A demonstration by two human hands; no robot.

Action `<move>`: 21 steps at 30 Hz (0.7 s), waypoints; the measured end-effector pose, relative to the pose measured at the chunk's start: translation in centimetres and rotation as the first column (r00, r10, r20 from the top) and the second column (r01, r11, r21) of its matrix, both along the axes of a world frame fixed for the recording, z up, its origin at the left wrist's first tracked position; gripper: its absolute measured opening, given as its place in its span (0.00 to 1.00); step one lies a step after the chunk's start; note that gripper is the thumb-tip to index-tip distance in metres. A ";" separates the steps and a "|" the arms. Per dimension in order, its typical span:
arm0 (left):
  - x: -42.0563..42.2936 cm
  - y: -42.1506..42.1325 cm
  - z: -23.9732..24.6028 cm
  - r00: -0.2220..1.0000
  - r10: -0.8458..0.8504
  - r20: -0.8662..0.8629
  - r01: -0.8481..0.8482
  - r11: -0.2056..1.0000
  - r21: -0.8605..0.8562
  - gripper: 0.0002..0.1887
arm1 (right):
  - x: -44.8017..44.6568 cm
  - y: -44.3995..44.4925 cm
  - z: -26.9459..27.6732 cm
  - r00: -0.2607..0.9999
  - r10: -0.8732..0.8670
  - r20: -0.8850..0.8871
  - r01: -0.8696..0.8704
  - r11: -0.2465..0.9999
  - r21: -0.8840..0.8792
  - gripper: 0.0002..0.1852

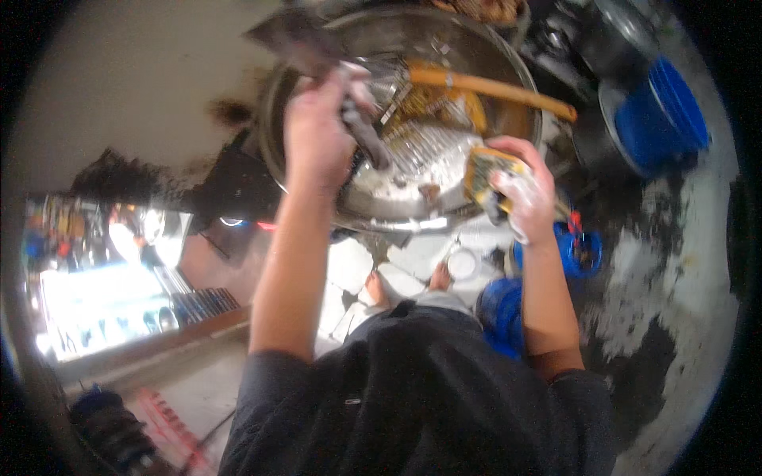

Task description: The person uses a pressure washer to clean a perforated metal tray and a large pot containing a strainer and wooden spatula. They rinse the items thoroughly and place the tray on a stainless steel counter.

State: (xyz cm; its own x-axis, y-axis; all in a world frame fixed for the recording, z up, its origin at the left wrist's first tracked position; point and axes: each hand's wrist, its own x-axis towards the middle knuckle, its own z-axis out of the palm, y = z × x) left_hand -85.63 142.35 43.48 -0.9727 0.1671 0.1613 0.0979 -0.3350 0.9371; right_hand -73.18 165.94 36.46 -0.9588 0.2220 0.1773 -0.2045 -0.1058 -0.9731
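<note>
My left hand [321, 128] grips a dark, wide-bladed tool [292, 38] over the left side of a large round metal basin [393, 225]. The tool is motion-blurred, so its exact kind is unclear; a grey handle end sticks out below the fist. Suds coat my right hand [527, 193], which holds a yellow sponge [476, 172] with a green scouring face at the basin's near right rim. In the basin lie wire racks or strainers [422, 146] in foamy water, and a yellowish item [417, 104]. A long wooden handle [494, 89] crosses the right rim.
To the right are a blue bucket [664, 125] and dark metal pots [613, 41]. Blue containers [503, 312] stand near my feet on pale broken-tile flooring [411, 262]. A brightly lit rack of utensils [205, 303] is at left. A stained wall [149, 89] rises beyond.
</note>
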 end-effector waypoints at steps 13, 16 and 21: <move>5.8 -9.5 -4.5 0.957 0.026 0.288 -0.140 0.913 0.382 0.16 | 20.4 4.1 -43.4 0.533 -0.077 0.843 0.573 0.766 -0.292 0.14; 7.4 -7.8 -6.1 0.938 0.020 0.346 -0.198 0.851 0.487 0.13 | 20.1 8.1 -49.9 0.616 0.144 0.775 0.239 0.903 -0.358 0.23; 10.7 -7.0 -7.1 0.927 0.046 0.373 -0.272 0.767 0.582 0.10 | 18.0 13.3 -52.1 0.301 0.052 0.952 0.061 0.995 -0.074 0.30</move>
